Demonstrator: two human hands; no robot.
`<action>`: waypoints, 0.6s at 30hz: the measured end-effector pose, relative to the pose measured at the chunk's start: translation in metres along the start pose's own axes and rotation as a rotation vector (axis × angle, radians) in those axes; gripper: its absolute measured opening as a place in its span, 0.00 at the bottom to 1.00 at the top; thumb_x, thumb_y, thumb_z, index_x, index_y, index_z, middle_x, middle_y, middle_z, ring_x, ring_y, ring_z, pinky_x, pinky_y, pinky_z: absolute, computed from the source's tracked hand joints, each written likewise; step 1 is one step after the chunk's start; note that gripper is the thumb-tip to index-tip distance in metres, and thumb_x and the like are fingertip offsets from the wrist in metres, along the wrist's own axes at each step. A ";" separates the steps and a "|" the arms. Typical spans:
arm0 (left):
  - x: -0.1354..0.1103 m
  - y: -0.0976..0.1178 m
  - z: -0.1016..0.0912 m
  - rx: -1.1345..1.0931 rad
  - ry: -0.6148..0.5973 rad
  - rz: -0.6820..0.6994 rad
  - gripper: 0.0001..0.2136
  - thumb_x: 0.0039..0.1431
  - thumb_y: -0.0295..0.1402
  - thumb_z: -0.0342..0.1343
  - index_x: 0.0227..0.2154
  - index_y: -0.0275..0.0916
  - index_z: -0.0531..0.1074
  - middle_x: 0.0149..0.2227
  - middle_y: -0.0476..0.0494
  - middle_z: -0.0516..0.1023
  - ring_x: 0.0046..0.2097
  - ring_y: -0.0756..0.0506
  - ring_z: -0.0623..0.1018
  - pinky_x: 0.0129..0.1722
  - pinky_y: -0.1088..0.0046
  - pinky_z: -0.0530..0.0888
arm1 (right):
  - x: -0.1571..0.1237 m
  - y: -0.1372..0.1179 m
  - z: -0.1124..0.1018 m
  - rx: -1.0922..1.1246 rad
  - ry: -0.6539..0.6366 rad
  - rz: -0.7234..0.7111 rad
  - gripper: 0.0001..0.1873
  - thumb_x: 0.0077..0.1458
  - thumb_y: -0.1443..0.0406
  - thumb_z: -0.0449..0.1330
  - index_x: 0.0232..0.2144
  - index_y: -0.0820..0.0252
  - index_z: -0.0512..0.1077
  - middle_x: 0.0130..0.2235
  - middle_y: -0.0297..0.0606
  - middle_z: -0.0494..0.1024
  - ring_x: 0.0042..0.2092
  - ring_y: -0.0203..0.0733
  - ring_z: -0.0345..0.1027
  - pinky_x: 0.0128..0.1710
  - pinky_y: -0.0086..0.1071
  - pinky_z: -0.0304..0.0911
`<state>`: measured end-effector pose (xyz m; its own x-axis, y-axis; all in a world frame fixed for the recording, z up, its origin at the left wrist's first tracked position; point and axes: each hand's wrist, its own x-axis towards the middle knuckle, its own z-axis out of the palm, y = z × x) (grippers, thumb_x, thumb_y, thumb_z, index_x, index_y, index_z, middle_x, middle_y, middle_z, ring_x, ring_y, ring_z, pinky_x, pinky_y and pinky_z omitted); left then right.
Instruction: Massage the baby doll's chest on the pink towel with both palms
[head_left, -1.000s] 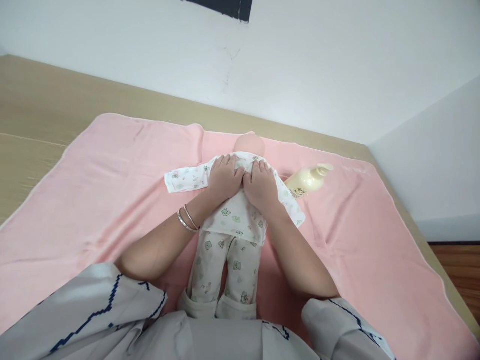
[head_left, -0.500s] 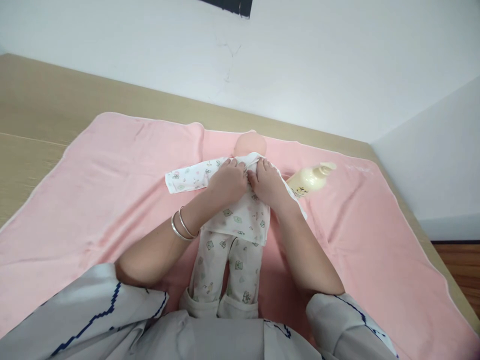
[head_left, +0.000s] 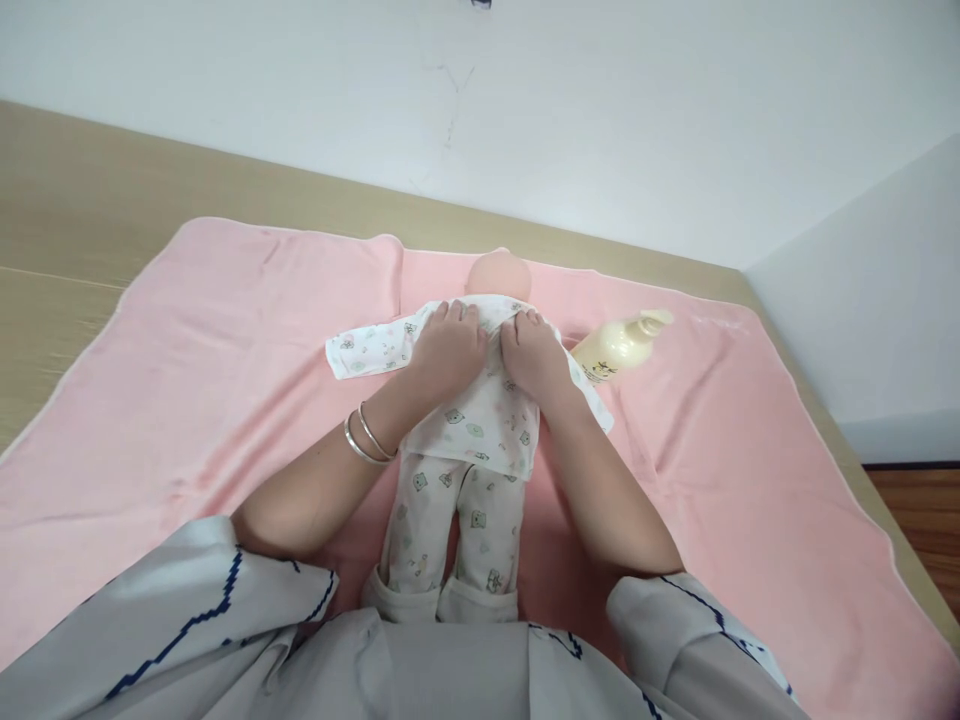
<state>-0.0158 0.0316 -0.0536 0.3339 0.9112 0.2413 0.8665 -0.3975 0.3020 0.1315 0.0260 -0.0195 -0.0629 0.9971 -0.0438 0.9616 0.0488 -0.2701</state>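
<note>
A baby doll (head_left: 498, 275) lies with its head away from me, in a white printed baby shirt (head_left: 480, 430) and matching trousers (head_left: 420, 510). My left hand (head_left: 450, 347) is closed on the shirt front below the collar, on the left side of the chest. Across from it, my right hand (head_left: 534, 352) has its fingers curled over the cloth, pinching the right side. A fold of fabric shows between my thumbs. The left sleeve lies stretched out flat; the right sleeve is partly behind my right wrist. My fingertips are partly hidden.
A cream pump bottle (head_left: 619, 348) lies tilted on the pink blanket (head_left: 247, 330), close to the right sleeve. Under the blanket is a tan surface (head_left: 67, 200), which meets a white wall (head_left: 600, 120) at the back.
My hands have moved slightly apart at the chest, drawing the shirt's top flatter below the doll's head. The whole view has shifted a little.
</note>
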 end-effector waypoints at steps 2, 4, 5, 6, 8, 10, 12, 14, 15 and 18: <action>-0.006 0.010 -0.006 -0.019 -0.031 -0.007 0.23 0.72 0.32 0.43 0.63 0.27 0.68 0.65 0.22 0.72 0.68 0.30 0.70 0.68 0.46 0.67 | 0.009 0.009 0.004 -0.009 0.021 -0.017 0.28 0.73 0.64 0.39 0.61 0.76 0.70 0.65 0.63 0.74 0.67 0.57 0.68 0.70 0.49 0.60; -0.009 0.017 -0.013 -0.028 -0.063 0.006 0.24 0.70 0.30 0.44 0.64 0.25 0.66 0.68 0.21 0.70 0.70 0.29 0.67 0.69 0.46 0.65 | 0.014 0.016 0.008 -0.033 0.042 -0.067 0.28 0.74 0.64 0.39 0.61 0.75 0.70 0.63 0.64 0.76 0.66 0.57 0.69 0.69 0.51 0.61; -0.009 0.017 -0.016 -0.041 -0.076 0.014 0.23 0.69 0.29 0.44 0.62 0.24 0.69 0.66 0.20 0.71 0.69 0.29 0.68 0.69 0.46 0.66 | 0.014 0.018 0.010 -0.044 0.053 -0.093 0.28 0.74 0.63 0.39 0.62 0.75 0.69 0.63 0.64 0.75 0.67 0.58 0.68 0.69 0.52 0.60; -0.007 0.016 -0.019 -0.061 -0.088 0.019 0.20 0.68 0.28 0.44 0.58 0.25 0.71 0.63 0.21 0.74 0.66 0.29 0.71 0.68 0.47 0.67 | 0.013 0.019 0.011 -0.052 0.061 -0.113 0.29 0.74 0.62 0.39 0.63 0.75 0.68 0.65 0.65 0.74 0.68 0.58 0.67 0.70 0.53 0.59; 0.000 0.010 -0.021 -0.114 -0.106 0.017 0.16 0.68 0.26 0.42 0.47 0.30 0.75 0.52 0.26 0.80 0.57 0.32 0.77 0.62 0.49 0.72 | 0.006 0.017 0.010 -0.074 0.047 -0.127 0.32 0.74 0.60 0.40 0.68 0.78 0.62 0.70 0.67 0.67 0.72 0.61 0.62 0.72 0.56 0.57; 0.008 0.000 -0.018 -0.151 -0.104 -0.016 0.15 0.69 0.25 0.41 0.40 0.35 0.75 0.45 0.30 0.81 0.50 0.34 0.79 0.57 0.52 0.75 | -0.007 0.008 0.007 -0.125 0.003 -0.131 0.35 0.74 0.59 0.41 0.72 0.82 0.56 0.74 0.68 0.60 0.75 0.64 0.55 0.73 0.56 0.54; 0.014 -0.009 -0.009 -0.150 -0.055 -0.048 0.16 0.69 0.25 0.39 0.36 0.37 0.73 0.43 0.31 0.80 0.48 0.35 0.79 0.56 0.53 0.75 | -0.022 -0.005 0.003 -0.187 -0.031 -0.153 0.37 0.74 0.59 0.43 0.73 0.85 0.52 0.75 0.69 0.55 0.77 0.68 0.50 0.75 0.57 0.51; 0.018 -0.015 0.003 -0.130 0.010 -0.047 0.17 0.69 0.25 0.38 0.34 0.38 0.72 0.42 0.31 0.80 0.47 0.36 0.78 0.57 0.53 0.73 | -0.036 -0.018 -0.001 -0.213 -0.037 -0.176 0.37 0.74 0.60 0.43 0.73 0.86 0.51 0.76 0.71 0.53 0.77 0.69 0.49 0.75 0.57 0.50; 0.018 -0.017 0.008 -0.123 0.041 -0.043 0.17 0.70 0.24 0.37 0.34 0.39 0.72 0.42 0.31 0.80 0.47 0.36 0.78 0.57 0.52 0.73 | -0.040 -0.023 -0.002 -0.213 -0.037 -0.175 0.36 0.74 0.61 0.42 0.73 0.87 0.51 0.76 0.72 0.53 0.77 0.70 0.48 0.75 0.57 0.49; 0.018 -0.019 0.020 -0.134 0.112 -0.057 0.17 0.71 0.26 0.36 0.36 0.39 0.71 0.41 0.31 0.80 0.46 0.36 0.77 0.56 0.52 0.72 | -0.039 -0.026 -0.002 -0.163 -0.034 -0.154 0.35 0.73 0.63 0.42 0.73 0.86 0.53 0.75 0.71 0.54 0.77 0.68 0.49 0.75 0.56 0.50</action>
<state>-0.0191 0.0581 -0.0739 0.2364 0.9178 0.3190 0.8229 -0.3637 0.4366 0.1095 -0.0137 -0.0088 -0.2191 0.9746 -0.0475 0.9701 0.2123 -0.1177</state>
